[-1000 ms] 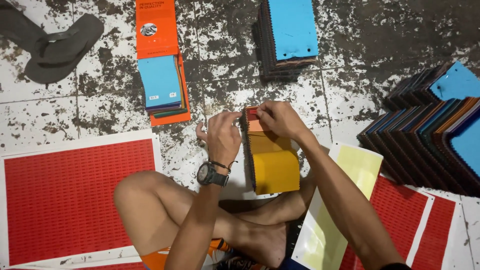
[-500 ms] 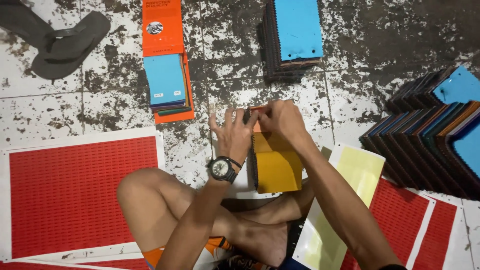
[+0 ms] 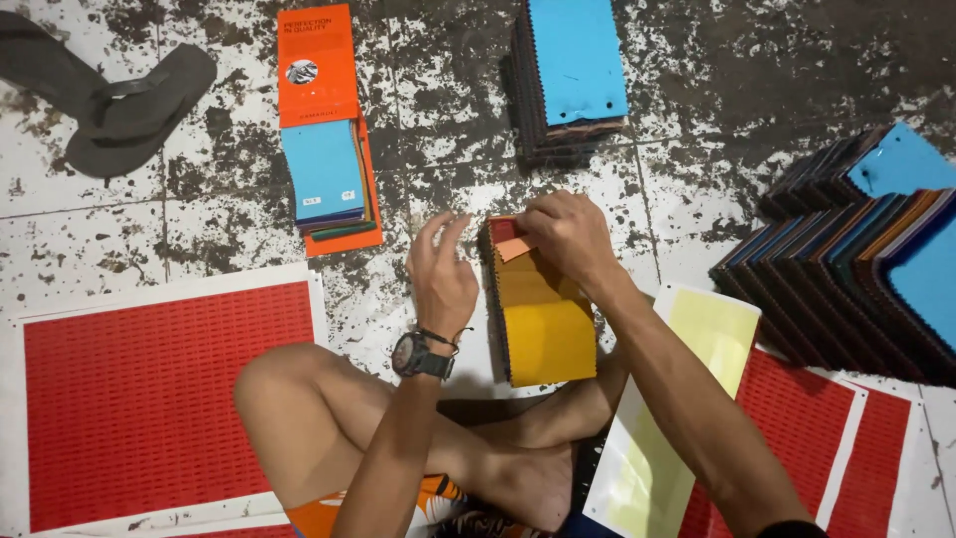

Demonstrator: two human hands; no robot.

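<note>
A stack of fabric swatches with a yellow one on top [image 3: 546, 324] lies on the floor between my hands. My right hand [image 3: 566, 236] rests on the stack's far end, fingers pinching a small orange paper strip [image 3: 515, 247] there. My left hand [image 3: 441, 272], with a black wristwatch [image 3: 420, 356] on the wrist, hovers just left of the stack, fingers loosely curled and apart, holding nothing. My bent bare leg [image 3: 329, 418] lies under both forearms.
An orange card folder with blue-topped swatches [image 3: 329, 149] lies at far left-centre. A blue-topped swatch pile [image 3: 575, 75] sits far ahead, fanned swatch sets [image 3: 861, 264] at right. Red printed sheets [image 3: 149, 399] flank me, a pale yellow sheet [image 3: 667, 418] lies right, and a dark sandal [image 3: 134, 105] lies far left.
My left hand has lifted off the stack's far end and drawn back to the left, fingers opening. My right hand stays on the stack with the orange strip.
</note>
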